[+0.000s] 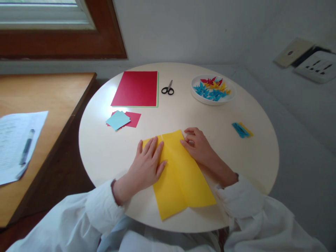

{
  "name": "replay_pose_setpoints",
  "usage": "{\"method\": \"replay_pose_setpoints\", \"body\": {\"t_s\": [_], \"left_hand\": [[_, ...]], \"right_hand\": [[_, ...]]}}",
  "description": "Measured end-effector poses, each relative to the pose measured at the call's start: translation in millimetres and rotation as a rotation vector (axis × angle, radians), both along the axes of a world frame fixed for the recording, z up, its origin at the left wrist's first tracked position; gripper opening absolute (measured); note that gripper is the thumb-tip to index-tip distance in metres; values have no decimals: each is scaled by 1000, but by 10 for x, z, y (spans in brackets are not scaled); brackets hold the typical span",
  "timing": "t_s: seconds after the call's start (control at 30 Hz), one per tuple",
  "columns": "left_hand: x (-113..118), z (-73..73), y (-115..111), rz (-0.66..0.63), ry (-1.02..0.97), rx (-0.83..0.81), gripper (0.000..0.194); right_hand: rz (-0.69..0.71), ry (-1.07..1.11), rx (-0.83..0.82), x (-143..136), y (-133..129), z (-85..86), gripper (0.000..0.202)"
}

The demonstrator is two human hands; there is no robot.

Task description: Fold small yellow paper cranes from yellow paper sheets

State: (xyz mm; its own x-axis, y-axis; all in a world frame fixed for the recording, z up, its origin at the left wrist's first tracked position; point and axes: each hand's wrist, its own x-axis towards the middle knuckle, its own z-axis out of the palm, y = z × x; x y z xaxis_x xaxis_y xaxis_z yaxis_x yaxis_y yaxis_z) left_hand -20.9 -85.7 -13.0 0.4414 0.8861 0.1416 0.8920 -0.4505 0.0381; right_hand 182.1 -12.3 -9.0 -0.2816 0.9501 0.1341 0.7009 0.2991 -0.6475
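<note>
A yellow sheet of paper (181, 178) with a crease down its middle lies at the front of the round white table. Its right half rises a little off the tabletop. My left hand (147, 162) rests flat on the sheet's upper left part, fingers stretched out. At the upper right edge, my right hand (198, 145) has its fingers curled, with thumb and fingertips pinching the paper's edge. A short pale line shows at the top of the crease, near my left fingertips.
On the round table (97, 150) are red sheets (138, 89) over green, scissors (168, 87), small paper squares (118, 120), a white dish (212, 102) of folded paper pieces, and blue and yellow strips (240, 130). A wooden desk (60, 94) at left bears papers (10, 140) and a pen (27, 147).
</note>
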Motion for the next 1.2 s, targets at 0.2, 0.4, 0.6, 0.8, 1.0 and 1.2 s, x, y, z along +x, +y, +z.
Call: {"method": "replay_pose_setpoints", "body": {"t_s": [0.2,0.4,0.6,0.8,1.0,1.2], "left_hand": [[0,8,-1,5,-10,-6,54],[-2,4,2,8,-3,-31,58],[-2,-21,-5,22,-49,-12,58],[11,12,-2,-17,-50,12,45],[2,22,-3,-53,-43,-9,45],[-18,20,-72,-19,-15,-4,52]], "right_hand": [[6,19,-15,25,-13,-12,22],[-84,165,-176,11,-73,102,13],[-53,241,-268,76,-124,116,21],[-19,109,-128,59,-155,74,23],[-124,229,-230,-11,-150,134,22],[-160,255,-275,-20,-48,137,35]]}}
